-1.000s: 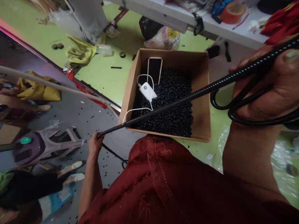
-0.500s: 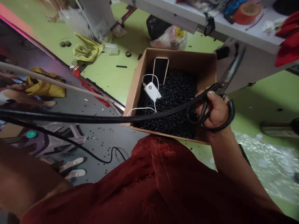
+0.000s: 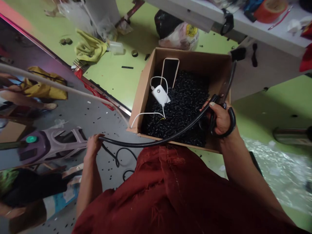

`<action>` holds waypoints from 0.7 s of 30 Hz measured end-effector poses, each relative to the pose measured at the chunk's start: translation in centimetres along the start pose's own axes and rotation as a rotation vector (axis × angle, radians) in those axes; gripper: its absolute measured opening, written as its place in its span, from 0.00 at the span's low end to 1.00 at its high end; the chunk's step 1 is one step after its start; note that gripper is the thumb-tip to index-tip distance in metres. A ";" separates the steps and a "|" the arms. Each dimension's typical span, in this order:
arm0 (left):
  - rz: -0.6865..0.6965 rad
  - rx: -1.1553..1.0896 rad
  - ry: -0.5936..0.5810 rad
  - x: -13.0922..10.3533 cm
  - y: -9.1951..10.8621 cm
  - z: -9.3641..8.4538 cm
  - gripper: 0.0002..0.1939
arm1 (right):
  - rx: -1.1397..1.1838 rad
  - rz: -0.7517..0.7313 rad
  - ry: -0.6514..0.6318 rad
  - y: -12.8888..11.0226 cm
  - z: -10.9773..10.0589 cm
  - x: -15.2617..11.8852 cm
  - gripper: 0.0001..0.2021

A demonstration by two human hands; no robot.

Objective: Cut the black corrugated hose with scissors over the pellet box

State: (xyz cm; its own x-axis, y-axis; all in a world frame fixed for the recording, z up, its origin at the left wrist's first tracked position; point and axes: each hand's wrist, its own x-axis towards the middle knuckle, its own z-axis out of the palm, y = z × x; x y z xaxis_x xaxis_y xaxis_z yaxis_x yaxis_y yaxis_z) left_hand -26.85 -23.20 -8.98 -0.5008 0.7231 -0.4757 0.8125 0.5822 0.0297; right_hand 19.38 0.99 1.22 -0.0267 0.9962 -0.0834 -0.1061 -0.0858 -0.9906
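Observation:
A long black ribbed hose [image 3: 156, 142] sags in front of me between my two hands. My left hand [image 3: 94, 144] is closed round it at the left, and a thin black length hangs in loops below. At the other side, my right hand [image 3: 223, 118] grips the black handles of a pair of scissors [image 3: 232, 121], their blades pointing up and away. The thumb of that hand presses on the hose's end. Under it stands a cardboard box [image 3: 142, 94] filled with small black cut pieces [image 3: 187, 100]. A phone [image 3: 170, 71] and a white power bank [image 3: 161, 95] with a cable lie inside.
A white table [image 3: 263, 31] with orange tape [image 3: 270, 9] overhangs the upper right. Plastic bags [image 3: 179, 35] sit behind the box. A yellow cloth [image 3: 89, 47] and a purple stool [image 3: 48, 146] are at left, with other people nearby. Bubble wrap [image 3: 280, 169] spreads at right.
My left hand has come into clear view beside the stool, holding the hose, which now bends lower. My right hand has shifted slightly left, and the scissor blades have turned more upright.

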 end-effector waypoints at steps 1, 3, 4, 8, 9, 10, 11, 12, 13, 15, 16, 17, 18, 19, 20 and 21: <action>0.012 0.061 -0.075 -0.3 0.3 0.8 0.18 | 0.000 0.001 -0.004 0.1 -0.1 0.0 0.09; 0.036 0.142 -0.194 -0.7 0.9 1.9 0.19 | -0.004 0.007 -0.011 0.3 -0.3 0.1 0.10; 0.047 0.159 -0.227 -1.0 1.3 2.2 0.20 | -0.008 0.010 -0.009 0.5 -0.4 0.1 0.11; 0.099 0.189 -0.238 -3.3 4.8 0.0 0.17 | -0.024 0.015 0.019 1.3 -1.0 0.4 0.12; 0.154 0.227 -0.232 -4.5 6.4 -1.5 0.15 | -0.034 0.017 0.027 1.5 -1.1 0.4 0.11; 0.222 0.246 -0.228 -6.0 8.2 -3.1 0.15 | -0.045 0.022 0.033 1.7 -1.2 0.4 0.11; 0.301 0.229 -0.214 -7.6 10.4 -4.9 0.17 | -0.055 0.027 0.037 1.9 -1.4 0.5 0.10; 0.449 0.165 -0.179 -9.2 12.8 -6.7 0.18 | -0.063 0.029 0.039 2.1 -1.5 0.5 0.10; 0.634 0.080 -0.152 -10.7 15.4 -8.3 0.19 | -0.064 0.028 0.040 2.1 -1.5 0.5 0.09; 0.901 -0.133 -0.036 -12.4 21.1 -10.5 0.19 | -0.047 0.029 0.030 2.1 -1.5 0.5 0.09; 0.979 -0.252 0.051 -12.6 24.0 -11.0 0.21 | -0.035 0.031 0.021 1.9 -1.4 0.5 0.09; 1.034 -0.345 0.113 -12.3 26.8 -11.1 0.25 | -0.027 0.033 0.005 1.6 -1.3 0.5 0.08; 1.065 -0.408 0.143 -11.6 29.5 -11.0 0.29 | -0.021 0.031 -0.015 1.3 -1.1 0.4 0.08; 1.080 -0.450 0.138 -10.7 31.9 -10.6 0.34 | -0.019 0.019 -0.037 0.9 -1.0 0.3 0.08; 1.084 -0.486 0.091 -9.8 34.1 -10.1 0.39 | -0.022 -0.005 -0.058 0.5 -0.9 0.2 0.07; 1.067 -0.533 -0.003 -9.0 35.9 -9.7 0.42 | -0.031 -0.037 -0.070 0.0 -0.9 0.1 0.07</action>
State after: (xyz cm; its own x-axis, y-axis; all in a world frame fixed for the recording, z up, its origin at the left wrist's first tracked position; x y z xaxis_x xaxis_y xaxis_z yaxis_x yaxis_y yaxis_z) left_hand 3.89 -5.19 4.85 0.3535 0.9354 0.0089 0.5913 -0.2309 0.7727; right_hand 20.23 1.07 1.10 -0.0931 0.9949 -0.0399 -0.0772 -0.0472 -0.9959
